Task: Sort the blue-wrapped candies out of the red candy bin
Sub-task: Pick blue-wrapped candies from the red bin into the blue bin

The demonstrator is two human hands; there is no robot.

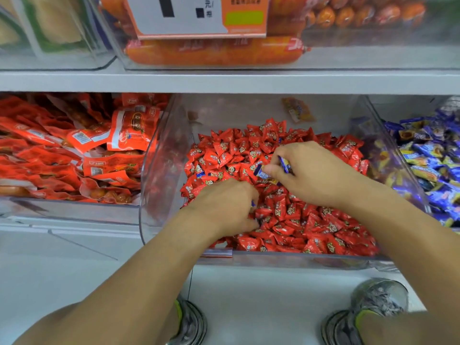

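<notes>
A clear plastic bin [159, 170] in the middle of the lower shelf holds a heap of red-wrapped candies [311, 225]. My right hand [313, 175] is over the heap and pinches blue-wrapped candies [284, 164] between its curled fingers. One more blue-wrapped candy [261, 174] sits at its fingertips. My left hand [224, 207] is dug into the red candies with curled fingers, and a sliver of blue wrapper [253, 203] shows at its fingertips. A small blue piece [200, 174] lies among the red ones to the left.
To the right stands a bin of blue-wrapped candies [428, 158]. To the left lies a bin of red sausage packs [74, 150]. The upper shelf [224, 80] carries orange sausages [211, 52] and a price sign [199, 16]. My shoes [373, 310] are on the floor below.
</notes>
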